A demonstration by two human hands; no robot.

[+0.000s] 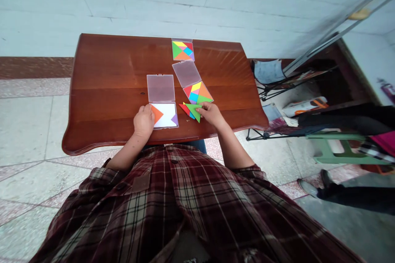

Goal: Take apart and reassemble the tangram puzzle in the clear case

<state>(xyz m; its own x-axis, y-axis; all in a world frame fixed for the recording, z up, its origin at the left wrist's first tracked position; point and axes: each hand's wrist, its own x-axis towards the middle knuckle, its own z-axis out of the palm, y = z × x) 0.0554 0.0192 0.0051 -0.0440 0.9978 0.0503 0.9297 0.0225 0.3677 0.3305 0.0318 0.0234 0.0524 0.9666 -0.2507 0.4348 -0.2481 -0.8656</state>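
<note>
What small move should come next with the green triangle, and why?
Probably lift the green triangle with the right hand and carry it left into the open case: it holds only an orange piece and a purple piece, and the left hand steadies its edge.

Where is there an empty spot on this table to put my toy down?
The left part of the table, from its edge to the near case, is bare. So is the right part, past the middle case. It is crowded at the front, where the left hand, right hand and loose pieces sit.
</note>
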